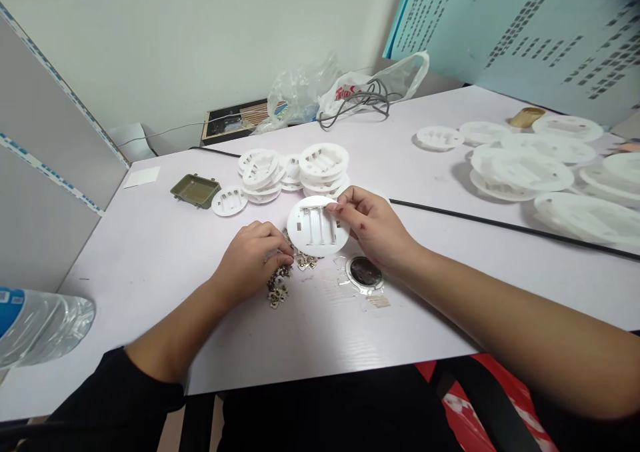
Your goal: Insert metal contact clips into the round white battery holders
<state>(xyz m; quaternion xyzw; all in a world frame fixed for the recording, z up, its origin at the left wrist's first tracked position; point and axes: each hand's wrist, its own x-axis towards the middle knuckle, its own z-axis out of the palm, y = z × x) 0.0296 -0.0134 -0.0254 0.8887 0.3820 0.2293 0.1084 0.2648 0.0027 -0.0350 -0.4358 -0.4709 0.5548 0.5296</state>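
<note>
Right hand (375, 229) pinches a white battery holder (317, 227); left hand (249, 262) curls over metal clips (277, 285), hold unclear; more holders (323, 162) stand stacked upper centre.

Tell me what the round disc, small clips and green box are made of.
The round disc looks like white moulded plastic, smooth with a soft sheen. The small clips look like stamped metal, shiny and silvery. The green box seems plastic from its matte surface, but metal is possible.

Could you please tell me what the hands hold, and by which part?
The right hand holds a white disc by its right rim. The left hand is at metal clips; whether it holds any cannot be told.
</note>
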